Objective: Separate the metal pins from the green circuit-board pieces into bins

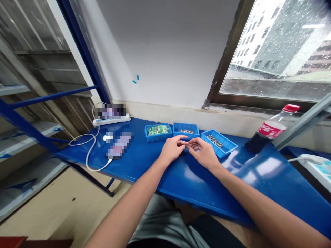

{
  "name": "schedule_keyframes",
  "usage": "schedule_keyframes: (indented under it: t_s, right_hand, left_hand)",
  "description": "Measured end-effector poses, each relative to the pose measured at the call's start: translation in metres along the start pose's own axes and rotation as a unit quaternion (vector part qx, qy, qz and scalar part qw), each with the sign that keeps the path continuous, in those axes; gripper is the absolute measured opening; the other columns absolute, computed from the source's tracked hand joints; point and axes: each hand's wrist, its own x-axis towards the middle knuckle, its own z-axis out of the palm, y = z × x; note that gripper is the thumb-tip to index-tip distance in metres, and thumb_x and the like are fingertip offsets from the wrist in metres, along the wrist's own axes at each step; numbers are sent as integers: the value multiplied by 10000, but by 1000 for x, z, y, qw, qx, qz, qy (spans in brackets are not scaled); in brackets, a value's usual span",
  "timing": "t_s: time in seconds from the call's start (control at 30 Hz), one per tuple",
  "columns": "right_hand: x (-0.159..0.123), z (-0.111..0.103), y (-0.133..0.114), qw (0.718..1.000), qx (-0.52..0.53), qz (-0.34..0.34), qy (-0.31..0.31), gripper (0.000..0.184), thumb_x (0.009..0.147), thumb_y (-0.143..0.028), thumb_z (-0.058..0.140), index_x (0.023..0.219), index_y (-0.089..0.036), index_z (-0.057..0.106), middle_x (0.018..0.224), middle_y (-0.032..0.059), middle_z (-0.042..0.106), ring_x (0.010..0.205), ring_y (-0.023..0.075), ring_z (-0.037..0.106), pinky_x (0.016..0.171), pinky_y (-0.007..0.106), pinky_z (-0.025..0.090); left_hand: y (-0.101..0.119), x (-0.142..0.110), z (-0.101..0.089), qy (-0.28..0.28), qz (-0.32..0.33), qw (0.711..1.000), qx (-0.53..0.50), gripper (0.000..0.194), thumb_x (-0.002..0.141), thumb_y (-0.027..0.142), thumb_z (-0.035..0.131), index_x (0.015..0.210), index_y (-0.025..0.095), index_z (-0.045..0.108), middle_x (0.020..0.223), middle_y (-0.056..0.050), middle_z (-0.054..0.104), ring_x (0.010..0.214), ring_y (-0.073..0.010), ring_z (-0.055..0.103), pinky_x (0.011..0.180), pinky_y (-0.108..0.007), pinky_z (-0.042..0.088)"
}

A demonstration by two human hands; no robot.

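Observation:
My left hand (172, 148) and my right hand (203, 151) meet over the blue table (144, 165), fingertips pinched together on a small dark part (187, 145) I cannot make out. Just behind them stand three small blue bins. The left bin (158, 132) holds green pieces, the middle bin (186, 130) holds small metal parts, and the right bin (218, 142) holds more metal parts.
A cola bottle with a red cap (271, 130) stands at the right by the window. A white power strip (111, 120), a white cable (89, 151) and a blurred phone (119, 145) lie at the left. Another white power strip (317, 167) sits far right. Blue shelving rises left.

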Motion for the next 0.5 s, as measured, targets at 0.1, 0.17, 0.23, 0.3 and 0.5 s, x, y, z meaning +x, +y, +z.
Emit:
schedule_keyframes:
  t_s: [0.1, 0.17, 0.23, 0.3, 0.5]
  right_hand:
    - [1, 0, -2, 999, -40, -12, 1, 197, 835, -241, 660, 1015, -215, 733, 896, 46, 738, 782, 207, 703, 707, 343, 593]
    - [1, -1, -2, 997, -72, -24, 7, 200, 820, -213, 638, 986, -220, 749, 883, 37, 717, 748, 194, 674, 694, 336, 579]
    - [2, -2, -1, 996, -85, -33, 16, 184, 827, -214, 629, 959, -223, 756, 883, 37, 706, 719, 186, 650, 683, 336, 571]
    - [2, -2, 0, 996, -80, -36, 24, 156, 854, -244, 636, 955, -221, 754, 901, 47, 713, 728, 190, 657, 681, 339, 572]
    - [0, -2, 3, 1000, -15, -17, -1, 150, 872, -258, 654, 1004, -226, 718, 969, 55, 767, 852, 225, 732, 734, 356, 609]
  left_hand:
    - [1, 0, 0, 5, -6, 1000, 12, 385, 866, 106, 701, 1237, 199, 747, 1013, -41, 841, 972, -214, 812, 936, -312, 630]
    - [3, 0, 0, 9, -13, 999, 31, 316, 872, 157, 724, 1183, 191, 767, 1002, -46, 840, 938, -213, 808, 905, -308, 629]
    - [6, -1, -1, 6, -16, 999, 48, 296, 887, 215, 734, 1179, 184, 773, 1000, -48, 838, 913, -211, 801, 878, -298, 621]
    - [9, -2, -1, 3, -15, 998, 63, 290, 922, 297, 719, 1182, 184, 780, 999, -50, 837, 902, -210, 792, 858, -287, 610]
    - [8, -2, -3, -35, -7, 997, 61, 319, 966, 450, 662, 1046, 199, 841, 981, -56, 840, 899, -228, 788, 767, -263, 593]
